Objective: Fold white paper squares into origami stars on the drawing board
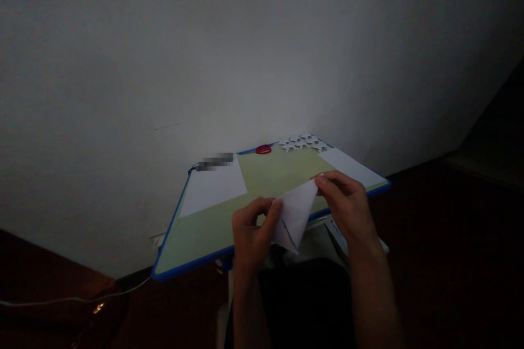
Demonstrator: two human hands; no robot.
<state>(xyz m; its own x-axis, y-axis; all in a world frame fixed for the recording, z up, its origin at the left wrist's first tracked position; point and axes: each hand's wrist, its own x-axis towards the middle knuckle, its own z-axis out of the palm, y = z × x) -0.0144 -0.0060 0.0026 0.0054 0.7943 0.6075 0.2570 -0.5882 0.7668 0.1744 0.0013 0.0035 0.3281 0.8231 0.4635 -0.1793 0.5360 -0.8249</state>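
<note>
A folded sheet of white paper (295,208) hangs between my two hands, just above the near edge of the table. My left hand (254,223) pinches its left side between thumb and fingers. At the upper right corner of the paper, my right hand (344,196) grips the tip with thumb and fingertips. The paper is roughly triangular, with a fold line and a narrow gap showing near its lower point. Its far side is hidden from me.
The pale green table (270,169) has a blue rim and stands against a grey wall (262,54). White sheets (216,188) lie at left and another sheet (356,166) at right. Red-handled scissors (263,149) and several folded paper pieces (303,143) lie along the back. A cable (77,299) runs off left.
</note>
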